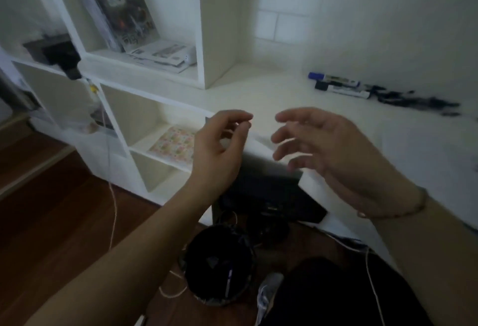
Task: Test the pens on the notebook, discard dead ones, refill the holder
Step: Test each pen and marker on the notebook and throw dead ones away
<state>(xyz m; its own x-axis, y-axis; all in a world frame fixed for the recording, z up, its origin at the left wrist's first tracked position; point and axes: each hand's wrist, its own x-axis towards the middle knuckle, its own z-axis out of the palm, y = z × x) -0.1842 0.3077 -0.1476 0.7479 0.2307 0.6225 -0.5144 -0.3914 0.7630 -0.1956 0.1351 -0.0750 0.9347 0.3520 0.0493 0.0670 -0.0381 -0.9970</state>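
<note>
Left hand point(219, 142) hovers in the air over the tabletop edge, fingers curled loosely with thumb and forefinger tips close together; nothing visible between them, though the frame is blurry. Right hand point(328, 144) hovers beside it, apart from it, fingers spread and relaxed, holding nothing. A thin bracelet point(403, 209) sits on the right wrist.

White tabletop point(271, 93) runs to a white wall with a tiled patch point(279, 15). Dim light, soft focus. A white shelf unit point(201, 28) stands on the left: upper cubby holds leaning books point(121, 10) and flat papers point(163, 54); a lower cubby holds a patterned sheet point(173, 142). A dark box-like object point(59, 51) sits on the left ledge. Wooden floor point(51, 209) below, with a thin pale cable point(113, 209) trailing across it.

Pens point(375, 90) lie in a loose row at the far right of the tabletop, near the wall, well apart from both hands: a blue-capped marker point(333, 78), a white-barrelled one with a black cap just beside it, then a smear of dark pens too blurred to count.

A round black bin point(217, 263) stands on the floor under the hands; one pen-like stick point(229, 281) shows inside. A black item point(271, 196) sits below the tabletop edge, unclear what.
</note>
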